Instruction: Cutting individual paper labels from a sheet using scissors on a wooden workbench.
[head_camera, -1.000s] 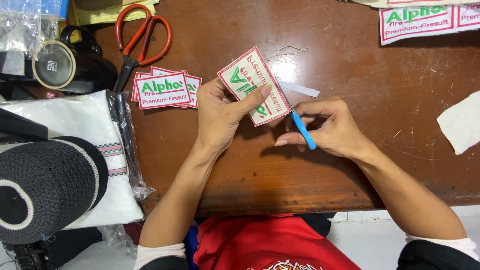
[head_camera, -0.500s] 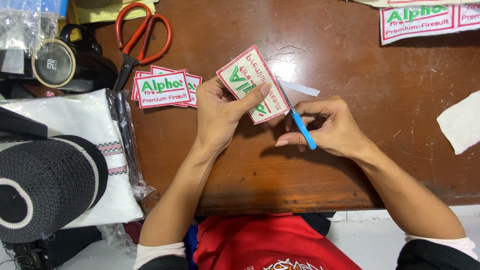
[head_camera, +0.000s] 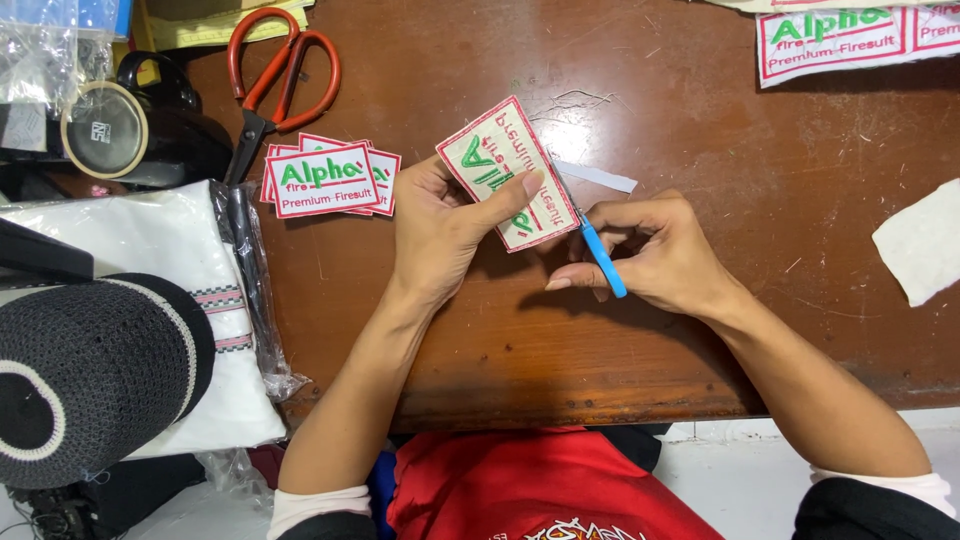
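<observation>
My left hand holds a white embroidered patch with a red border and green and red lettering, tilted above the brown wooden table, thumb pressed on its face. My right hand grips a small blue-handled cutter whose tip meets the patch's right edge. A thin white trimmed strip lies on the table just behind the patch.
A small stack of matching patches lies left of my left hand, with red-handled scissors behind it. More uncut patch sheet sits at the far right, a white scrap at the right edge. A bagged white cloth and black knitted cap lie left.
</observation>
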